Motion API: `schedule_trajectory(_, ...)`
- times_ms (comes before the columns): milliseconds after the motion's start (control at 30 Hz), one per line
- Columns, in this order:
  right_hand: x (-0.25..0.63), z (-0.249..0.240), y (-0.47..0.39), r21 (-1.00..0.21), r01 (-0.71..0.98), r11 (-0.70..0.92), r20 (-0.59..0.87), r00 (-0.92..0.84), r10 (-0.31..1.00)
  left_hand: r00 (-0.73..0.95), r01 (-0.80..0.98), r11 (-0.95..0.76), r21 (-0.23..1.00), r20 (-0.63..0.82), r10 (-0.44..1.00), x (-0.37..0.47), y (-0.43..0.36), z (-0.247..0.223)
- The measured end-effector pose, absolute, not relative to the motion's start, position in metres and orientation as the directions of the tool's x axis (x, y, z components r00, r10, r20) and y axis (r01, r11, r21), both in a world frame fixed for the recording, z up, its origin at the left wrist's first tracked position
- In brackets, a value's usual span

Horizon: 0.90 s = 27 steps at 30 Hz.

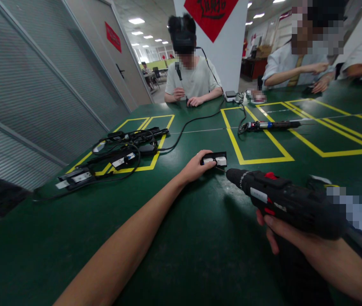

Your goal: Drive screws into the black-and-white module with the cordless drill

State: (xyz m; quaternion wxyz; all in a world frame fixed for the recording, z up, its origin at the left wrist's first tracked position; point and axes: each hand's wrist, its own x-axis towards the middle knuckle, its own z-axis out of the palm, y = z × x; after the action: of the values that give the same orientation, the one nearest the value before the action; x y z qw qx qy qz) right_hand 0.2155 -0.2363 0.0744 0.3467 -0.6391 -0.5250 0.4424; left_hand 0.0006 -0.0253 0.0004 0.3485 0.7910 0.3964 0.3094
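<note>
A black and red cordless drill (283,202) is gripped by its handle in my right hand (305,242). Its chuck points left, and a thin bit reaches toward a small black case with white labels (221,160). My left hand (196,168) pinches that case against the green table, thumb across its front. The bit's tip ends at or just beside the case's lower edge; whether it touches, I cannot tell.
Black devices with tangled cables (129,151) lie at the left on yellow-taped squares. A pen-shaped electric tool (270,125) lies at the right with its cord. Across the green table (174,238) sits a person in a headset (193,72); others sit at the right.
</note>
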Motion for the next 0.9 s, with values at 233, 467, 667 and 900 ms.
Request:
schedule_trajectory(233,0.217,0.076,-0.237,-0.931,0.321,-0.172,-0.172,0.029,0.985,0.499,0.415,-0.427,0.803,0.192,0.845,0.001,-0.026,0.002)
schedule_trajectory(467,0.221,0.072,-0.237,-0.922,0.332,-0.201,-0.212,0.001,0.977,0.491,0.414,-0.43,0.803,0.2,0.848,0.001,-0.025,-0.001)
schedule_trajectory(667,0.231,0.071,-0.239,-0.903,0.387,-0.186,-0.235,-0.083,0.968,0.501,0.414,-0.425,0.805,0.188,0.845,0.001,-0.026,0.001)
schedule_trajectory(900,0.233,0.072,-0.239,-0.889,0.421,-0.178,-0.234,-0.083,0.969,0.504,0.408,-0.438,0.801,0.202,0.839,0.001,-0.026,0.001)
